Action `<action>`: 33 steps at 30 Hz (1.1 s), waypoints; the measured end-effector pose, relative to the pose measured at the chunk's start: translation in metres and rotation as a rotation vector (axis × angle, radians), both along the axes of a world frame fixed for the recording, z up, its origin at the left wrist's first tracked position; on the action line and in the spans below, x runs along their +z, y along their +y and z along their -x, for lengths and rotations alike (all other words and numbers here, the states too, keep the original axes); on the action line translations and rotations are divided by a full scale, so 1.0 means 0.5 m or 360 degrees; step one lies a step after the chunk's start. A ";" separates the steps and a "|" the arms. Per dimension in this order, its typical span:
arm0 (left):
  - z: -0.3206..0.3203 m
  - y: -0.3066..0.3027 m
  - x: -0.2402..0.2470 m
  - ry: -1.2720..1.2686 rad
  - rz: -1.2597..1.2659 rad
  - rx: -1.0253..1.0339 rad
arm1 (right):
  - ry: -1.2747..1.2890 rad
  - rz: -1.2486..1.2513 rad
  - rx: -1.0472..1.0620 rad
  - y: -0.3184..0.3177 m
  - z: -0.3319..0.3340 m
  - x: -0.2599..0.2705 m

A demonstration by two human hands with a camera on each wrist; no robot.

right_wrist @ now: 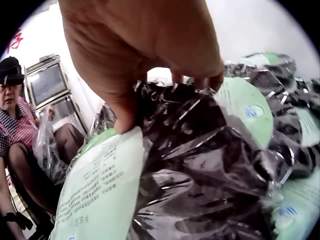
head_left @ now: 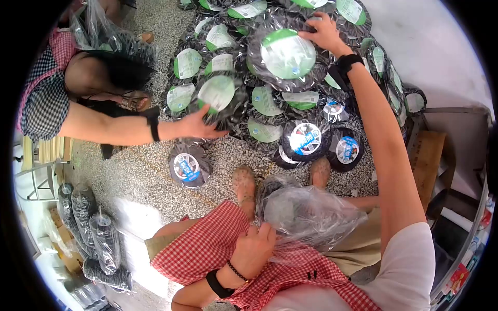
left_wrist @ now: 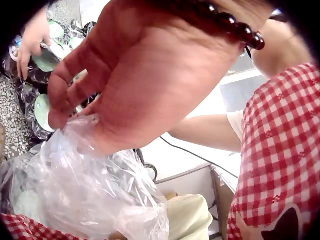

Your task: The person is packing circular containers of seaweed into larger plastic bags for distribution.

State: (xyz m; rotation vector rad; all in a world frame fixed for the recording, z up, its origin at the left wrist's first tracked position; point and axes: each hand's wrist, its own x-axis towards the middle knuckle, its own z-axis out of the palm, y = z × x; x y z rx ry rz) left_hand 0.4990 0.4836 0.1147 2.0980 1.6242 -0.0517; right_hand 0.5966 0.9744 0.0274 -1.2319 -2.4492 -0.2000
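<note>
At the top of the pile, my right hand [head_left: 324, 35] grips the edge of a round black package in clear wrap with a green and white label [head_left: 288, 54]. The right wrist view has the thumb on that label [right_wrist: 102, 185] and the fingers over the dark wrapped item [right_wrist: 200, 165]. Down at my lap, my left hand [head_left: 252, 251] pinches the edge of a clear plastic bag [head_left: 327, 217]. In the left wrist view, thumb and fingers of the left hand [left_wrist: 145, 80] meet at the bag's gathered edge [left_wrist: 80, 130].
Another person's hand [head_left: 194, 126] touches a labelled package [head_left: 216, 93] at the pile's left. Packages with blue labels [head_left: 306, 140] lie at the near edge, one [head_left: 188, 168] apart on the speckled floor. Long wrapped bundles [head_left: 105, 241] stand lower left; a wooden board [head_left: 428, 160] is at right.
</note>
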 end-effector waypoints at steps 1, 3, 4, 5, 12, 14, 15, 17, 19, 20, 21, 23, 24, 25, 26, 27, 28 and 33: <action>0.001 -0.001 0.000 0.0005 0.0006 0.0009 | 0.0019 0.0129 0.0269 0.033 -0.019 -0.046; 0.004 0.001 0.004 0.0106 0.0059 0.0137 | 0.0368 0.0487 0.0541 0.013 -0.026 -0.089; 0.004 0.001 0.009 0.0106 0.0069 0.0151 | 0.0547 0.0572 0.0643 -0.037 -0.028 -0.077; 0.003 0.006 0.014 0.0001 0.0013 0.0238 | 0.0504 0.0603 0.0719 -0.087 -0.030 -0.041; -0.031 0.015 0.049 -0.0842 -0.0199 0.0558 | 0.1601 0.0909 -0.0105 -0.434 -0.168 0.229; -0.055 0.000 0.000 -0.1626 0.0096 0.0818 | 0.1920 0.0802 -0.0131 -0.558 -0.220 0.253; -0.070 -0.013 -0.020 -0.2395 0.0443 0.1072 | 0.1930 0.0768 -0.0133 -0.633 -0.230 0.268; -0.091 -0.037 -0.026 -0.2386 0.0298 0.1155 | 0.1928 0.0797 -0.0028 -0.767 -0.270 0.260; -0.111 -0.052 0.015 -0.3055 0.0313 0.1450 | 0.1968 0.1118 0.0146 -0.871 -0.322 0.234; -0.122 -0.069 0.017 -0.3035 0.0320 0.1458 | 0.2017 0.1384 0.0219 -0.914 -0.350 0.235; -0.126 -0.087 0.014 -0.3132 0.0294 0.1390 | 0.2106 0.1487 0.0260 -0.954 -0.368 0.233; -0.157 -0.114 0.051 -0.3030 0.0087 0.1571 | 0.2205 0.1675 0.0175 -1.016 -0.395 0.230; -0.164 -0.126 0.054 -0.2884 0.0058 0.1574 | 0.2228 0.1668 0.0154 -1.032 -0.420 0.243; -0.173 -0.139 0.062 -0.2822 -0.0065 0.1450 | 0.2077 0.1776 0.0126 -1.034 -0.443 0.274; -0.180 -0.144 0.068 -0.2768 -0.0209 0.1318 | 0.1913 0.1872 0.0119 -1.025 -0.463 0.292; -0.186 -0.151 0.072 -0.2767 -0.0217 0.1310 | 0.1983 0.1831 0.0182 -1.016 -0.484 0.296; -0.192 -0.164 0.075 -0.2600 -0.0236 0.1249 | 0.1970 0.2080 0.0257 -1.007 -0.496 0.311; -0.185 -0.156 0.153 -0.2330 -0.0265 0.1104 | 0.2405 0.1797 -0.0294 -0.979 -0.487 0.290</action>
